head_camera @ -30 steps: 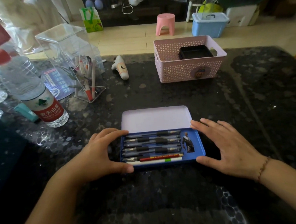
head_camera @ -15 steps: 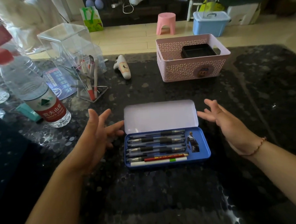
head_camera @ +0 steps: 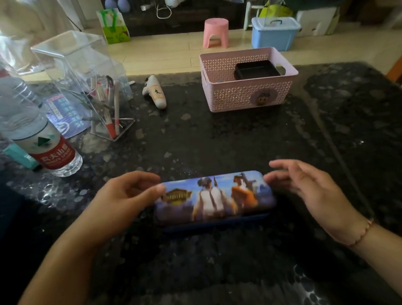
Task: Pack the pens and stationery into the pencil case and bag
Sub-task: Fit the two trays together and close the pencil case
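arms: bare, sleeveless | right wrist [head_camera: 360, 234]: thin orange beaded bracelet [head_camera: 363, 232]

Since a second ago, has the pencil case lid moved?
Yes. The pencil case lid has swung down toward the person, away from the pink basket, and now covers the pens.

I see the blue tin pencil case [head_camera: 214, 200] lying flat on the dark bench [head_camera: 218, 141], lid down, printed game figures facing up

At about ten o'clock, the clear plastic water bottle [head_camera: 42, 130] carries a red label with white Chinese characters 农夫山泉 under a green triangle mark. At twelve o'clock, the small white cloth pouch [head_camera: 155, 94] bears one dark character, too blurred to read. The blue printed pencil tin [head_camera: 214, 198] shows a gold emblem, lettering illegible.
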`<state>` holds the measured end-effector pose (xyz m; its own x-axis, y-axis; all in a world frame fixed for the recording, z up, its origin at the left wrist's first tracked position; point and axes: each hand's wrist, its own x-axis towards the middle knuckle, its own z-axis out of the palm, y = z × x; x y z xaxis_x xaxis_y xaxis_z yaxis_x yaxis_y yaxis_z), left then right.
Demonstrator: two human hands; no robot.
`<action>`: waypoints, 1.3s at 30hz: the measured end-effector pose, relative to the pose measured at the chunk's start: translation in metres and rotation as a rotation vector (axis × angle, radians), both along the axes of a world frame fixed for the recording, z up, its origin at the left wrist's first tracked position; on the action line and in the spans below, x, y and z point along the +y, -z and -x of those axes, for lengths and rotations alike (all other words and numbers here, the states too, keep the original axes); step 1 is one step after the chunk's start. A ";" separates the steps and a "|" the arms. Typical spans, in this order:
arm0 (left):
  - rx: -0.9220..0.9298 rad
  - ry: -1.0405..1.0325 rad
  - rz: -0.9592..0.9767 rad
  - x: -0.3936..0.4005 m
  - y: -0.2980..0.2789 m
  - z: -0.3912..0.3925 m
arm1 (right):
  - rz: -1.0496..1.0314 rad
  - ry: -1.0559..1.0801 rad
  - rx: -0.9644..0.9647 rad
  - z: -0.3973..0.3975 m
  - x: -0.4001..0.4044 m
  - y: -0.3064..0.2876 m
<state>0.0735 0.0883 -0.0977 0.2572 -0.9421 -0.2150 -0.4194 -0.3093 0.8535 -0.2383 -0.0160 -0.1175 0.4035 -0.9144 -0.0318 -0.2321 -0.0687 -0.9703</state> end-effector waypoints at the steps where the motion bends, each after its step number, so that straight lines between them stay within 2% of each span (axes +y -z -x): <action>1: -0.060 0.021 -0.041 -0.001 0.000 0.003 | -0.014 -0.008 0.033 -0.001 0.002 0.002; 3: -0.293 0.015 -0.078 -0.003 0.002 0.013 | 0.046 -0.004 0.191 -0.005 0.005 0.003; 6: -0.747 0.016 0.092 -0.013 0.010 0.047 | 0.403 0.022 0.537 -0.017 0.002 0.000; 8: -0.859 0.129 0.122 -0.019 0.016 0.077 | 0.511 -0.046 0.674 -0.034 0.000 0.001; 13: -0.916 0.274 0.029 -0.021 0.036 0.104 | 0.477 -0.200 0.816 -0.061 0.006 0.016; 28: -0.940 0.343 0.002 -0.020 0.042 0.104 | 0.585 -0.220 0.924 -0.059 0.014 0.028; 32: -0.915 0.435 -0.036 -0.020 0.038 0.097 | 0.582 -0.227 0.886 -0.058 0.011 0.028; 35: -0.919 0.535 -0.066 -0.019 0.033 0.075 | 0.541 -0.235 0.753 -0.052 0.006 0.027; 37: -0.883 0.524 -0.112 -0.017 0.030 0.052 | 0.509 -0.215 0.680 -0.042 0.001 0.027; 39: -0.828 0.491 -0.161 -0.016 0.029 0.032 | 0.520 -0.210 0.694 -0.028 -0.005 0.026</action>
